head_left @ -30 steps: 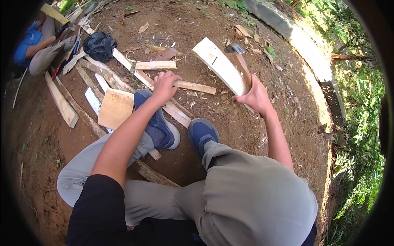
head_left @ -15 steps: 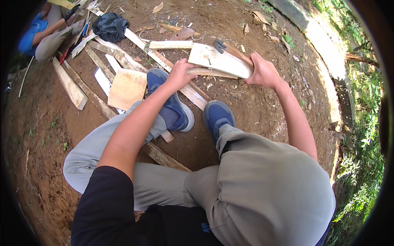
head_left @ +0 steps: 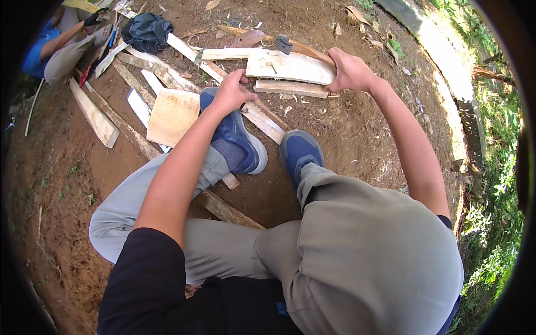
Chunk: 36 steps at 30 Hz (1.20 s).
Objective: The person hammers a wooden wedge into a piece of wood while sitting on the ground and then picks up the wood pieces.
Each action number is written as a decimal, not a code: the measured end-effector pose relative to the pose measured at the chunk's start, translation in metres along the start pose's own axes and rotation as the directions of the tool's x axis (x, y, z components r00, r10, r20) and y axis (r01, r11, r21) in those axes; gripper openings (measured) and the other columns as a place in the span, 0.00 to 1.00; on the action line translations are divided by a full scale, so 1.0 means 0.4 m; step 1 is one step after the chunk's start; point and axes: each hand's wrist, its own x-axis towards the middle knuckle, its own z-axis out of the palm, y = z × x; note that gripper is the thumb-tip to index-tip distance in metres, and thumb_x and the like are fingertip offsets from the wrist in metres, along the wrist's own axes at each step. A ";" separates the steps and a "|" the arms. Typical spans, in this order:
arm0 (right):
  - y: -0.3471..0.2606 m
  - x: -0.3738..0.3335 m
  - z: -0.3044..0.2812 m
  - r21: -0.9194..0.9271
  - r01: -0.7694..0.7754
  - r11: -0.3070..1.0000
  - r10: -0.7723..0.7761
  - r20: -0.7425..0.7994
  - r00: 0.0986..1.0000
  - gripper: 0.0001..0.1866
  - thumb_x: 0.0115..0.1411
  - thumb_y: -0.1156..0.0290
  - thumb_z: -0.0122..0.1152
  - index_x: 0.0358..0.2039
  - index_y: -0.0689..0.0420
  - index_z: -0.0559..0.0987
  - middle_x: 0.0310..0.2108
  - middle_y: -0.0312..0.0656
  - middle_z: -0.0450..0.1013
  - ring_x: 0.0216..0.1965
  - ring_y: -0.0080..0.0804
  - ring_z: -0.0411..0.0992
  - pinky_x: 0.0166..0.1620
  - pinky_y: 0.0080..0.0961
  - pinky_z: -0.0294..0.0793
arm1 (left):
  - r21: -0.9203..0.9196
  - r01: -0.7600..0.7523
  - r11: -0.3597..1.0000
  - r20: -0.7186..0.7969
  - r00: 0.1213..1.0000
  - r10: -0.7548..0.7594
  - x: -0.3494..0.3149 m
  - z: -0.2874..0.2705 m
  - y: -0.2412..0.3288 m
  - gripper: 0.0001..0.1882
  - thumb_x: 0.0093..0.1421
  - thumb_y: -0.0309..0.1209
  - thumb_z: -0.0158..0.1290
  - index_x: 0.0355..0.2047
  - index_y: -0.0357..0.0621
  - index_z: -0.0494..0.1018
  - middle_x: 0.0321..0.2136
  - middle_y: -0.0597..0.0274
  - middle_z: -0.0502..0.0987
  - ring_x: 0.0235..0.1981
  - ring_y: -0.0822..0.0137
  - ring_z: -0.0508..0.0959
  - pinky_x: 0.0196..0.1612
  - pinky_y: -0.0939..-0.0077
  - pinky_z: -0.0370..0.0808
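Note:
My right hand (head_left: 352, 71) is closed around the right end of a pale wooden board (head_left: 304, 68) and the handle of a hammer (head_left: 312, 53). The hammer's dark head rests by the board's far edge. A nail (head_left: 274, 67) stands up from the board toward its left end. Just on the near side, a narrow wooden strip (head_left: 290, 88) lies along the board, its right end by my right fingers. My left hand (head_left: 230, 94) hovers left of the strip, thumb and fingers apart, with nothing visible in it.
Between my blue shoes (head_left: 298, 153) and beyond lie long wooden slats (head_left: 262, 124). A square board (head_left: 174, 116) rests by my left shin. Farther left are more planks (head_left: 95, 114), a black plastic bag (head_left: 148, 33) and a seated person (head_left: 67, 50). A concrete edge (head_left: 405, 17) runs along the right.
My left hand has let go of the strip and drawn back left and down. The board and hammer have shifted left and away, and the strip now lies separate along the near edge.

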 end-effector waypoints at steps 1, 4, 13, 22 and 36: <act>0.000 0.004 0.001 -0.002 0.003 1.000 -0.003 0.012 1.000 0.41 0.41 0.56 0.81 0.51 0.63 0.71 0.48 0.53 0.73 0.50 0.53 0.76 0.55 0.44 0.77 | -0.068 0.018 0.998 -0.001 1.000 -0.018 -0.002 0.001 -0.002 0.44 0.50 0.33 0.72 0.65 0.40 0.66 0.46 0.54 0.78 0.42 0.62 0.79 0.48 0.67 0.78; 0.016 0.000 0.022 0.000 -0.008 1.000 0.008 0.022 1.000 0.42 0.41 0.56 0.81 0.51 0.63 0.70 0.48 0.53 0.73 0.50 0.53 0.76 0.55 0.44 0.77 | -0.228 0.039 0.973 -0.010 0.999 -0.042 0.000 0.000 0.002 0.42 0.53 0.29 0.67 0.68 0.41 0.62 0.47 0.53 0.77 0.40 0.64 0.80 0.46 0.68 0.79; 0.025 -0.036 0.041 0.027 -0.020 0.999 0.020 -0.006 1.000 0.41 0.40 0.56 0.81 0.51 0.59 0.71 0.49 0.50 0.73 0.49 0.52 0.76 0.52 0.44 0.77 | -0.585 0.187 0.789 0.102 0.982 -0.158 0.031 0.034 -0.021 0.30 0.62 0.23 0.49 0.66 0.36 0.64 0.44 0.54 0.81 0.40 0.66 0.81 0.45 0.71 0.78; 0.017 -0.047 0.025 0.025 0.008 1.000 -0.009 0.018 1.000 0.42 0.40 0.56 0.83 0.52 0.61 0.71 0.50 0.50 0.73 0.49 0.52 0.76 0.53 0.43 0.77 | -0.477 0.130 0.869 0.082 0.991 -0.103 0.001 0.049 0.001 0.28 0.58 0.20 0.52 0.61 0.34 0.68 0.44 0.54 0.82 0.43 0.65 0.81 0.50 0.71 0.78; 0.019 -0.116 0.009 0.349 -0.229 0.909 0.218 0.072 0.973 0.43 0.40 0.60 0.82 0.55 0.62 0.72 0.50 0.50 0.77 0.50 0.44 0.77 0.55 0.37 0.75 | -0.463 0.112 0.879 0.024 0.993 -0.114 0.009 0.035 0.033 0.34 0.57 0.21 0.57 0.66 0.38 0.65 0.51 0.54 0.78 0.39 0.68 0.80 0.46 0.72 0.79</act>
